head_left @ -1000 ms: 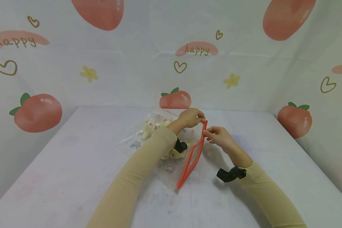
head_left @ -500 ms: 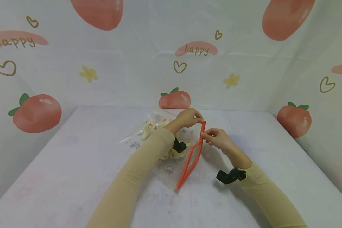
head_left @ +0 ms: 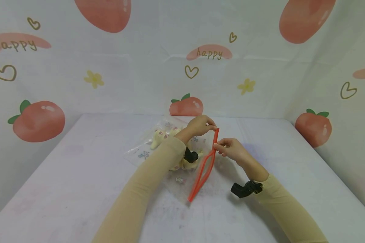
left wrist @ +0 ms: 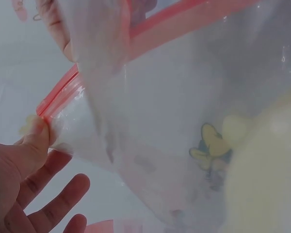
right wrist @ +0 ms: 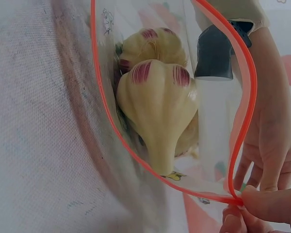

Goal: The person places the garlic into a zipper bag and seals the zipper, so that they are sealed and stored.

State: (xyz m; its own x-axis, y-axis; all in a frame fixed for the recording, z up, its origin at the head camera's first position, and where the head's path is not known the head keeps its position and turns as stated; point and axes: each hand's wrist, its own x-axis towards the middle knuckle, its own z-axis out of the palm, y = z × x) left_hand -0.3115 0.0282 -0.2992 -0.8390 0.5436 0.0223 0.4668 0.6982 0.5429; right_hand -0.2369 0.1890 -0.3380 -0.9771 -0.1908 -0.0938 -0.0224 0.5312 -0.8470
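A clear zip-lock bag [head_left: 182, 190] with a red zip strip [head_left: 191, 195] lies in the middle of the table, printed with small figures. Inside are several garlic bulbs [right wrist: 157, 104], pale with purple streaks. At the strip's far end, my left hand [head_left: 199, 125] pinches the bag's corner between thumb and forefinger; its other fingers spread loosely in the left wrist view. A little nearer along the strip, my right hand [head_left: 233, 151] pinches the red edges together. Between this pinch and the near corner, the mouth gapes. My left forearm hides part of the bag in the head view.
The white table [head_left: 64, 189] extends on both sides of the bag. A white cloth [head_left: 158, 74] printed with fruit, hearts and flowers hangs behind and beside it. Each wrist carries a black camera mount [head_left: 246, 189].
My right hand has slid a short way along the red strip, towards the near end and away from my left hand. The left hand keeps its pinch on the far corner.
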